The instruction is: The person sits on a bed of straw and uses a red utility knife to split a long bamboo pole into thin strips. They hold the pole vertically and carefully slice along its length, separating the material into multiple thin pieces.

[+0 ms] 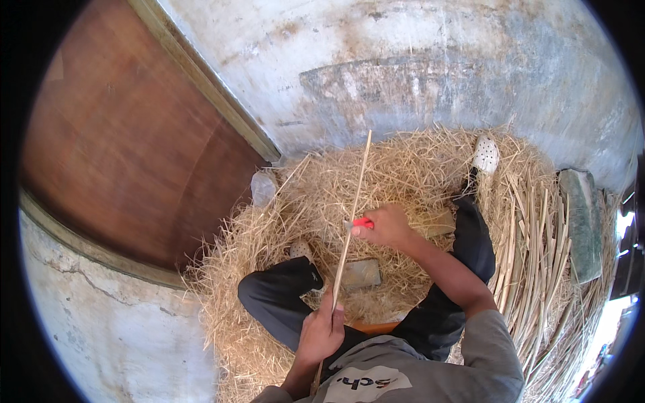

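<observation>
A long pale strip [361, 174], which looks like split bamboo, runs from my lap up toward the wall, slightly tilted. My left hand [321, 334] is closed around its lower part, near my left thigh. My right hand [390, 227] grips a small red-handled knife [363, 222] higher up, with the short greyish blade against the strip at about its middle. Most of the knife's handle is hidden in my fist. Beneath the strip lies a thick bed of straw-like shavings [403, 161] between my legs.
Many long strips [527, 248] lie in a pile at my right. Beyond them is a greenish stone slab [582, 228]. A greyish block [361, 274] sits among the shavings. A clear plastic bag [263, 188] lies by the brown door [141, 134]; a stained wall [416, 74] rises ahead.
</observation>
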Demonstrator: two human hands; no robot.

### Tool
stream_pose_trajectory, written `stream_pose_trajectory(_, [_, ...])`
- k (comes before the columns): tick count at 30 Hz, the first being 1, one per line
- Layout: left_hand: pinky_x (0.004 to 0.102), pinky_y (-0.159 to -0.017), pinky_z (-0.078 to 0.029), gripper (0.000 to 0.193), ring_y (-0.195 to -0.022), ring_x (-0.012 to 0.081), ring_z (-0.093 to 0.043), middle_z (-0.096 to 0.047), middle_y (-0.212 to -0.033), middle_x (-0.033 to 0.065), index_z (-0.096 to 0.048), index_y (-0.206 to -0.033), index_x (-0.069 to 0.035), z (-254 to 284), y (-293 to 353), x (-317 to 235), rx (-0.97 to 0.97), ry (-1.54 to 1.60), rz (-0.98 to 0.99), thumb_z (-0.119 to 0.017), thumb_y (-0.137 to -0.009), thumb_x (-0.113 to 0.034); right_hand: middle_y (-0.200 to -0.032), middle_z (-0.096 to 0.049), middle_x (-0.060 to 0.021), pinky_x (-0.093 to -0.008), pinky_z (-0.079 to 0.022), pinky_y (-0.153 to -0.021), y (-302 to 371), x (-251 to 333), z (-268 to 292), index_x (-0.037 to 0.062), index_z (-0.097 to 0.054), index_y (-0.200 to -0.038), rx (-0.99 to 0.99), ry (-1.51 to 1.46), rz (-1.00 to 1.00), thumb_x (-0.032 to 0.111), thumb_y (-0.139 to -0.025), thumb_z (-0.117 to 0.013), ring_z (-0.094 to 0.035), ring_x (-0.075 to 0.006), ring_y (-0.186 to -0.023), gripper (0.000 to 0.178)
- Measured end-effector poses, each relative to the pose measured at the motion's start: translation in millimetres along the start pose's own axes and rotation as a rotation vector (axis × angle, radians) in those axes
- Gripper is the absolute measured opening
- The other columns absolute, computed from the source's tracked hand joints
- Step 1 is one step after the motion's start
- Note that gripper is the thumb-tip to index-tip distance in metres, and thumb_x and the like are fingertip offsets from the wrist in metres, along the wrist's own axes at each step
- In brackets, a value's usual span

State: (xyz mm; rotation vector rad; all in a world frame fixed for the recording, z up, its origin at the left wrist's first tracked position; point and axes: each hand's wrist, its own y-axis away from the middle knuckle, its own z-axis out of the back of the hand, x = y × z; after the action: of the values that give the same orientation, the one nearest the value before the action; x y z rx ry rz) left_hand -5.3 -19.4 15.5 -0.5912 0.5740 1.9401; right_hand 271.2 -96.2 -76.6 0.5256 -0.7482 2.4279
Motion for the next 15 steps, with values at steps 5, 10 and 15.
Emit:
stream_pose_trajectory(5, [0.0513,-0.063,-0.047,0.045,-0.074,0.0482,-0.061,-0.060,-0.076,0.0273,-0.039,-0.136,0.001,2.6,-2.2,-3.8,-0.022,-0.062,-0.060,-0.048,-0.095,-0.015,-0.058,-0.061,-0.0134,-0.0428,-0.050,-0.054,-13.8,-18.5,2.2,0.0072,-0.072,-0.074,-0.056,-0.004,-0.095,0.076,-0.079,-0.048,-0.063,-0.0331,-0.056,0.073])
stream_pose_trajectory(10, [0.0542,-0.061,-0.048,0.052,-0.066,0.0464,-0.061,-0.060,-0.069,0.0272,-0.035,-0.137,0.005,1.6,-2.3,1.1,-0.042,-0.126,-0.105,-0.050,-0.092,-0.014,-0.055,-0.060,-0.0129,-0.0428,-0.048,-0.051,-4.1,-7.8,-6.3,0.0075,-0.070,-0.068,0.020,0.027,-0.037,0.076,-0.077,-0.050,-0.062,-0.0330,-0.053,0.072])
stream_pose_trajectory(15, [0.0522,-0.061,-0.047,0.046,-0.071,0.0476,-0.060,-0.059,-0.072,0.0275,-0.039,-0.134,0.002,0.9,-5.6,-1.2,-0.016,-0.098,-0.062,-0.050,-0.092,-0.011,-0.052,-0.057,-0.0120,-0.0426,-0.047,-0.049,-20.5,-33.9,-2.1,0.0078,-0.066,-0.064,-0.124,0.062,-0.017,0.077,-0.076,-0.052,-0.060,-0.0307,-0.050,0.072])
